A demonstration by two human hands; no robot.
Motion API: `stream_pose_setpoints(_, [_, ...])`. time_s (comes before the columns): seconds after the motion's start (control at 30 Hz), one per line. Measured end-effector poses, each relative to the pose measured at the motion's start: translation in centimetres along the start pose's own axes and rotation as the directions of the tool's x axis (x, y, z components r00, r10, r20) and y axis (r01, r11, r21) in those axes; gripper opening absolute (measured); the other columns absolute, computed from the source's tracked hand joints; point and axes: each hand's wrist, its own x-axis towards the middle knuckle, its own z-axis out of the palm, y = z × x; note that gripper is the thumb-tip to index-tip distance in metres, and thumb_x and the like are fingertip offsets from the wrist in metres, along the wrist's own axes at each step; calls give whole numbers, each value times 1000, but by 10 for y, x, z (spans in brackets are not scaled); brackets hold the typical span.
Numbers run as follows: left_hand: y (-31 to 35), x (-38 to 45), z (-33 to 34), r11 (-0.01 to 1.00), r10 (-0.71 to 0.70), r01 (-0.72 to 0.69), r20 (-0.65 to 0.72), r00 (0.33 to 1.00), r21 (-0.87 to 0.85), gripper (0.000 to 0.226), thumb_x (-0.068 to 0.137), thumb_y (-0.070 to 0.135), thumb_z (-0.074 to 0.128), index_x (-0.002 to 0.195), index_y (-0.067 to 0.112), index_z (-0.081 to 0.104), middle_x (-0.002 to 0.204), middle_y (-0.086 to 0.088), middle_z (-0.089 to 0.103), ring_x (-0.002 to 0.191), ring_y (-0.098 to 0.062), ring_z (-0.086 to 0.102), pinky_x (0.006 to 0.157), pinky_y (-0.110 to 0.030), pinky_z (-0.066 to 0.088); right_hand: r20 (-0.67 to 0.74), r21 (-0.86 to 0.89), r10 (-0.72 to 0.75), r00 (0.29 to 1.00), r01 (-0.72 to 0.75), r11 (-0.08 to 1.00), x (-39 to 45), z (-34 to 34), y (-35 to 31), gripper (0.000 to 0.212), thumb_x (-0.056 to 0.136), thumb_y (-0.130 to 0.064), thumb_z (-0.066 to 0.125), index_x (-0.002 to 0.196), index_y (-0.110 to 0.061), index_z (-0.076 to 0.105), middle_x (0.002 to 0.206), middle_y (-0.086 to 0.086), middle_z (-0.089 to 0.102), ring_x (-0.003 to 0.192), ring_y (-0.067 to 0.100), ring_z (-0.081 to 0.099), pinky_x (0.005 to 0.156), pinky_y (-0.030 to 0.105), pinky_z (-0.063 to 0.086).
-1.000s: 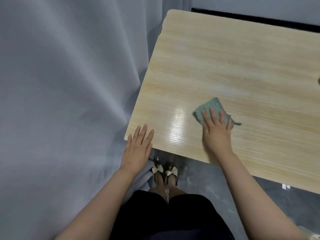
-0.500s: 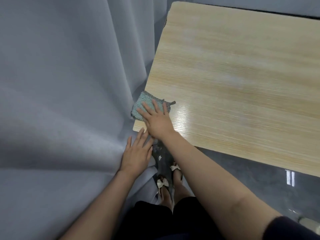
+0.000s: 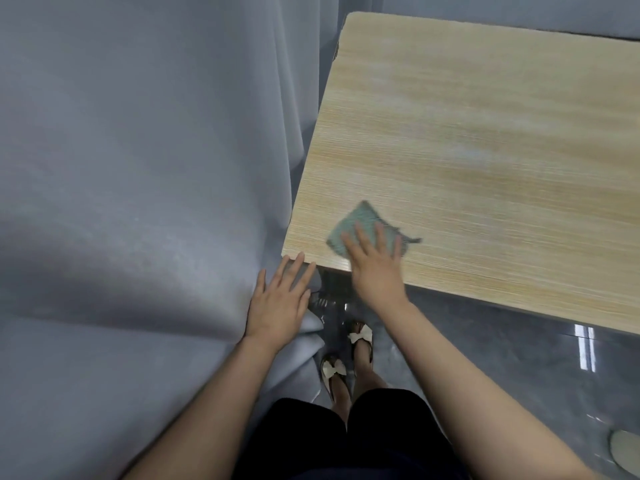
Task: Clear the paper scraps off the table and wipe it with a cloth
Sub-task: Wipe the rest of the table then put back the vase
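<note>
A light wooden table fills the upper right of the head view. A small teal cloth lies flat near the table's front left corner. My right hand presses on the cloth with straight, spread fingers. My left hand hovers just off the corner, its fingers straight and their tips at the table's edge, holding nothing. No paper scraps show on the tabletop.
A grey curtain hangs along the table's left side. Below are a dark glossy floor and my feet in bow sandals. A pale round object lies on the floor at the lower right.
My right hand slid the cloth from the table's left corner edge back to the right, onto the tabletop. My left hand stayed near the corner.
</note>
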Motion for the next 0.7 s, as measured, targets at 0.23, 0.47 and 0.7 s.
stream_pose_setpoints(0.23, [-11,-7,3,994,-111,110,-78,991,-13,49,88,28,36,126,4,57,127,-16,59,119,-30,56,93,-45,47,119,-15,-292,949,296,955,29,14,-65,56,98,-16,36,148,-34,18,158,-7,5,145,26,-7,111,46,-17])
stream_pose_setpoints(0.47, [0,0,-2,995,-83,82,-20,996,-59,55,100,28,24,151,19,3,159,2,3,146,-17,3,116,-41,9,-54,-31,-47,997,45,999,-33,8,33,50,90,-23,38,138,-31,43,146,1,42,138,35,30,113,51,6])
stream_pose_setpoints(0.7, [-9,-2,-2,988,-138,137,-6,990,-78,57,100,26,25,151,13,1,159,-1,0,146,-18,3,116,-35,8,-21,-42,-94,995,93,995,-16,16,-14,67,81,-9,63,140,-30,41,149,4,36,139,44,22,106,62,2])
